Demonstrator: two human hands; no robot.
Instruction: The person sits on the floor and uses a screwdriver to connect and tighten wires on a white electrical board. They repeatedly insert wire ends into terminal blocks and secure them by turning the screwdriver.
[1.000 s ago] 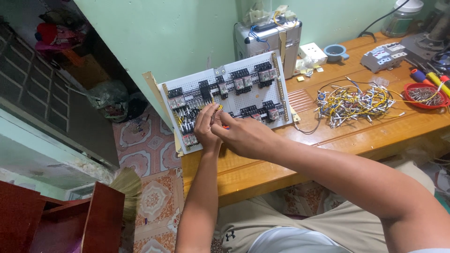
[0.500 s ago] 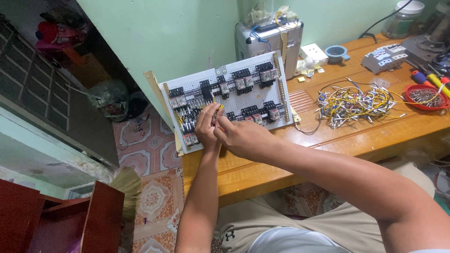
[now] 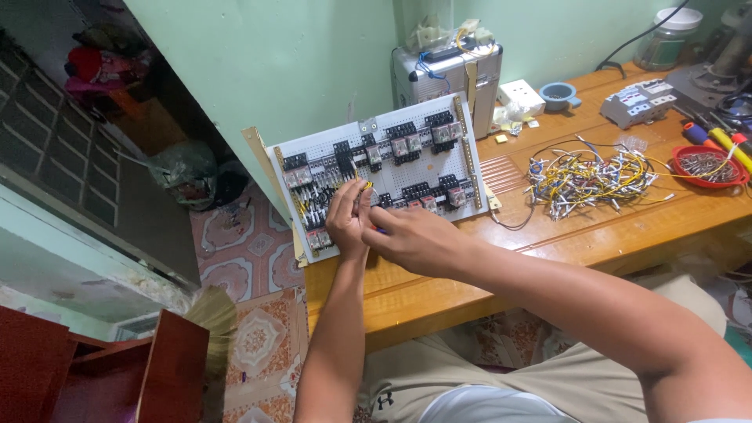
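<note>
A white perforated panel (image 3: 439,166) with rows of black relay sockets and yellow wiring leans tilted on the wooden bench (image 3: 595,227). My left hand (image 3: 345,218) pinches a yellow wire (image 3: 366,186) at the panel's lower left part. My right hand (image 3: 415,239) is pressed against the left one, closed around a small tool whose blue tip barely shows; what kind of tool it is I cannot tell.
A heap of yellow and white wires (image 3: 591,176) lies right of the panel. A red dish of small metal parts (image 3: 709,166), screwdrivers (image 3: 717,141), a grey breaker block (image 3: 644,102), a blue cup (image 3: 558,95) and a grey metal box (image 3: 450,74) stand behind. A red wooden stool (image 3: 117,368) is on the tiled floor at left.
Both hands stay at the same spot on the panel, with small finger shifts. The view has tilted a little.
</note>
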